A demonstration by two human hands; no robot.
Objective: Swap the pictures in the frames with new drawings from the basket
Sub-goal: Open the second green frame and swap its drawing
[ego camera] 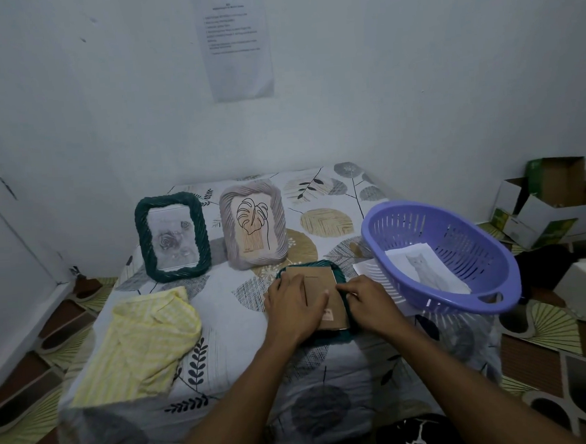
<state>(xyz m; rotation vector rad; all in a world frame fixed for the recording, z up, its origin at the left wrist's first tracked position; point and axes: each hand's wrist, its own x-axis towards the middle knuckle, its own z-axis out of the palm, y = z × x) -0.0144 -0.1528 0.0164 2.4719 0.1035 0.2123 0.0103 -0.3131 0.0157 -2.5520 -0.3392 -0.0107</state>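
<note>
From the head view, the face-down green frame (pixel 336 270) lies directly under both hands, its long axis running away from the person. The left hand (pixel 295 304) rests flat, fingers straight, on the cardboard backing (pixel 314 277). The right hand (pixel 366 299) curls its fingers over the frame's right rim, apparently gripping it. The purple basket (pixel 457 232), holding a cat drawing (pixel 425 268), sits just beyond the right hand on its outer side, so that hand looks the nearer one to fetch the sheet once the backing comes off.
</note>
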